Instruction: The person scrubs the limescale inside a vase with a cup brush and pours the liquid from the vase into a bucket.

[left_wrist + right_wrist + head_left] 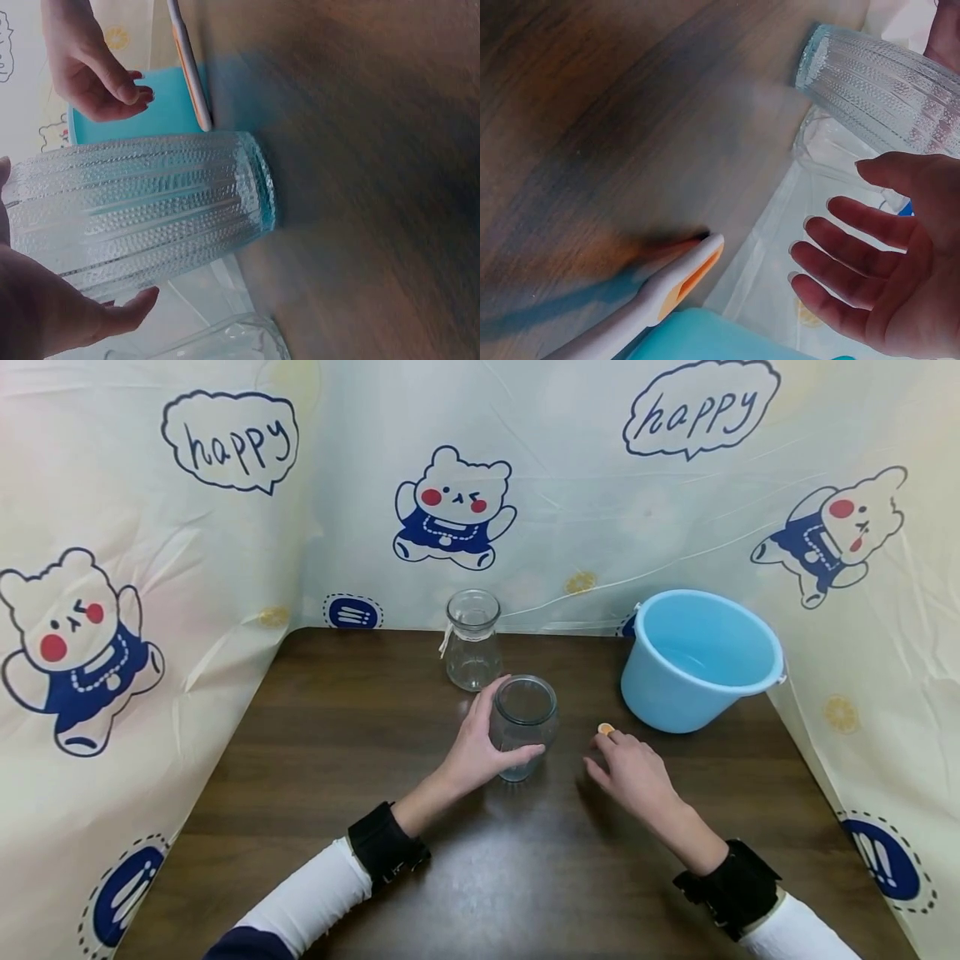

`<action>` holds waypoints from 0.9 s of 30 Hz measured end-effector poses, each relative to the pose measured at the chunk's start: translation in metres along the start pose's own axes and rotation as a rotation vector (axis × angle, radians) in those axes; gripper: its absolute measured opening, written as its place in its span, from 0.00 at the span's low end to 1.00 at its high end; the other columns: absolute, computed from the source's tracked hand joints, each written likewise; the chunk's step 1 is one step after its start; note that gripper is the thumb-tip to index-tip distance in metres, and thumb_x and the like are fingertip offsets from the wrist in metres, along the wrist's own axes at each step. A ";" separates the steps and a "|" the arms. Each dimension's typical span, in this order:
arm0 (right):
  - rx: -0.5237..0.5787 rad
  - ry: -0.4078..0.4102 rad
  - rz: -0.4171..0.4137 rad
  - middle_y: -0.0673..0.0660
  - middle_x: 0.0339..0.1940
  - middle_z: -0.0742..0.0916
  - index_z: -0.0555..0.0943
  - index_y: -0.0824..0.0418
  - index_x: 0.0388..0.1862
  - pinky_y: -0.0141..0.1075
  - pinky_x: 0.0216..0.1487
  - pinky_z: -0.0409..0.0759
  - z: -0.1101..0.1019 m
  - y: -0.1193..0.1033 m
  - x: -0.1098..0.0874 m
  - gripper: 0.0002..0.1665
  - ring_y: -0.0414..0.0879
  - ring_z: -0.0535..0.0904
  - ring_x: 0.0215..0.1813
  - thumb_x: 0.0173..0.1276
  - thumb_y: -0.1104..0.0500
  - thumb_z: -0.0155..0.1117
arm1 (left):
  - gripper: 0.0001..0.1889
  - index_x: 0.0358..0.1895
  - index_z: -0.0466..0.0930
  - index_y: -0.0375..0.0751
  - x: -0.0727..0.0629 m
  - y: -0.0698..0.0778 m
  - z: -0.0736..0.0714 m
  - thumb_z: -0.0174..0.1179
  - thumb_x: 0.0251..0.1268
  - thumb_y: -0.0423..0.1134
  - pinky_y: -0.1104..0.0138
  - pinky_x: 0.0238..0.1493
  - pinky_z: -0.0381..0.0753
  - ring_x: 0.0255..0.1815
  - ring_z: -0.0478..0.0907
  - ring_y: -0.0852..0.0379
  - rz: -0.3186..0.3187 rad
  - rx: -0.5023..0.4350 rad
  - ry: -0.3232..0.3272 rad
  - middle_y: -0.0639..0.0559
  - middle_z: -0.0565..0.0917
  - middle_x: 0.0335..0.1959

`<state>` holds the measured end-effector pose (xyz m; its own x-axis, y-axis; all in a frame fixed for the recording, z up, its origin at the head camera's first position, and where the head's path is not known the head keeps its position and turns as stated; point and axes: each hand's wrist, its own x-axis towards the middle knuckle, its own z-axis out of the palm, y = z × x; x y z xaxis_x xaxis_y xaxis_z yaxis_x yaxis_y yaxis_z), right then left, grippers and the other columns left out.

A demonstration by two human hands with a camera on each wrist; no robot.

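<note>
In the head view, the surface [322, 743] is of dark brown wood with visible grain, and a soft shine of light lies on its near middle part. Behind it and at both sides hangs a pale cloth [570, 468], wrinkled in places, printed with bears [453, 510], orange slices [581, 582] and the word "happy" [702, 412] inside cloud shapes. The left hand [472, 739] holds a glass jar [527, 731], with thumb and fingers curved around its side; the jar is upright, near the middle of the surface. Behind it stands a glass vase [472, 662] with string tied at the neck. At the far right is a light blue bucket [667, 689]. The right hand [637, 775] is bent loosely above the surface, near the bucket, with a white and orange handle [605, 728] partly hidden at its fingertips.

In the left wrist view, the jar shows stripes of dimpled glass; whether its base touches the surface, I cannot tell. The handle lies on the surface between jar and bucket.

In the right wrist view, the right hand is open, fingers apart and slightly bent, and it has hold of nothing. The handle, with an orange inset, throws a shadow over the wood.
</note>
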<state>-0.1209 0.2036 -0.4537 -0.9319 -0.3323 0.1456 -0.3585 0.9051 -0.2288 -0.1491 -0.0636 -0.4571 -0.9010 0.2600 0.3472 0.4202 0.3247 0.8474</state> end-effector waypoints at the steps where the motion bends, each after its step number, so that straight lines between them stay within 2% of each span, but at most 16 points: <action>1: 0.001 -0.003 -0.001 0.58 0.36 0.86 0.86 0.62 0.46 0.47 0.38 0.83 0.000 0.000 0.000 0.13 0.49 0.77 0.33 0.68 0.56 0.75 | 0.56 0.81 0.56 0.57 -0.001 0.001 -0.001 0.81 0.50 0.55 0.45 0.74 0.64 0.77 0.64 0.52 -0.004 0.003 -0.009 0.53 0.65 0.79; 3: 0.003 -0.006 -0.002 0.58 0.36 0.86 0.85 0.62 0.45 0.47 0.37 0.83 0.000 0.000 0.000 0.13 0.49 0.77 0.33 0.68 0.56 0.74 | 0.56 0.83 0.52 0.57 -0.003 0.001 -0.004 0.76 0.55 0.63 0.44 0.76 0.62 0.79 0.61 0.51 -0.009 -0.007 -0.024 0.52 0.62 0.81; 6: 0.009 -0.006 -0.009 0.58 0.36 0.86 0.85 0.62 0.45 0.46 0.36 0.82 0.001 -0.001 0.000 0.12 0.48 0.77 0.32 0.69 0.56 0.74 | 0.50 0.84 0.50 0.48 -0.008 -0.001 -0.010 0.59 0.69 0.70 0.43 0.76 0.62 0.80 0.60 0.45 0.024 -0.050 -0.010 0.44 0.61 0.81; 9: 0.011 -0.001 -0.014 0.58 0.37 0.86 0.85 0.62 0.45 0.46 0.35 0.82 0.002 -0.001 0.000 0.12 0.48 0.78 0.32 0.69 0.56 0.73 | 0.37 0.80 0.55 0.34 -0.013 -0.005 -0.017 0.44 0.84 0.59 0.44 0.73 0.67 0.76 0.66 0.38 0.092 -0.074 0.071 0.35 0.66 0.76; 12: 0.012 -0.001 -0.014 0.58 0.37 0.86 0.85 0.62 0.45 0.46 0.34 0.82 0.002 -0.002 -0.001 0.13 0.48 0.79 0.32 0.69 0.55 0.73 | 0.25 0.74 0.64 0.29 -0.017 -0.006 -0.029 0.42 0.87 0.44 0.46 0.68 0.74 0.69 0.73 0.38 0.110 -0.050 0.164 0.33 0.74 0.68; 14: 0.013 -0.003 -0.013 0.57 0.36 0.86 0.85 0.63 0.46 0.45 0.33 0.82 0.000 -0.002 -0.002 0.13 0.48 0.79 0.31 0.69 0.55 0.73 | 0.21 0.70 0.69 0.30 -0.016 -0.006 -0.039 0.43 0.86 0.39 0.48 0.65 0.77 0.65 0.77 0.40 0.093 -0.019 0.193 0.35 0.78 0.64; 17: 0.017 0.000 -0.013 0.58 0.36 0.86 0.85 0.64 0.46 0.44 0.33 0.82 -0.004 -0.001 -0.001 0.14 0.48 0.78 0.31 0.69 0.56 0.74 | 0.18 0.66 0.76 0.35 -0.014 -0.005 -0.056 0.47 0.85 0.39 0.51 0.62 0.79 0.60 0.80 0.44 0.069 0.079 0.187 0.38 0.81 0.59; 19: 0.019 0.009 -0.016 0.58 0.36 0.85 0.85 0.64 0.46 0.45 0.33 0.82 -0.008 -0.001 0.000 0.14 0.48 0.78 0.31 0.69 0.56 0.74 | 0.17 0.63 0.79 0.36 -0.011 -0.006 -0.067 0.51 0.83 0.41 0.51 0.61 0.79 0.58 0.80 0.45 0.064 0.186 0.167 0.40 0.82 0.57; 24: 0.026 0.030 -0.019 0.59 0.36 0.85 0.84 0.65 0.47 0.47 0.35 0.83 -0.017 0.001 0.003 0.14 0.51 0.79 0.34 0.69 0.57 0.74 | 0.14 0.56 0.85 0.39 -0.008 -0.009 -0.090 0.59 0.78 0.42 0.49 0.57 0.80 0.56 0.79 0.45 0.082 0.490 0.083 0.43 0.84 0.52; 27: 0.027 0.032 0.002 0.58 0.34 0.83 0.84 0.65 0.47 0.47 0.33 0.82 -0.021 0.006 0.003 0.15 0.51 0.79 0.33 0.69 0.56 0.73 | 0.13 0.54 0.86 0.39 -0.012 -0.012 -0.097 0.61 0.76 0.42 0.48 0.54 0.80 0.53 0.80 0.42 0.094 0.620 0.034 0.43 0.85 0.51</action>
<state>-0.1241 0.2133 -0.4344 -0.9306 -0.3211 0.1759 -0.3581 0.8981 -0.2554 -0.1538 -0.1593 -0.4326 -0.8557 0.2872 0.4305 0.4730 0.7713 0.4258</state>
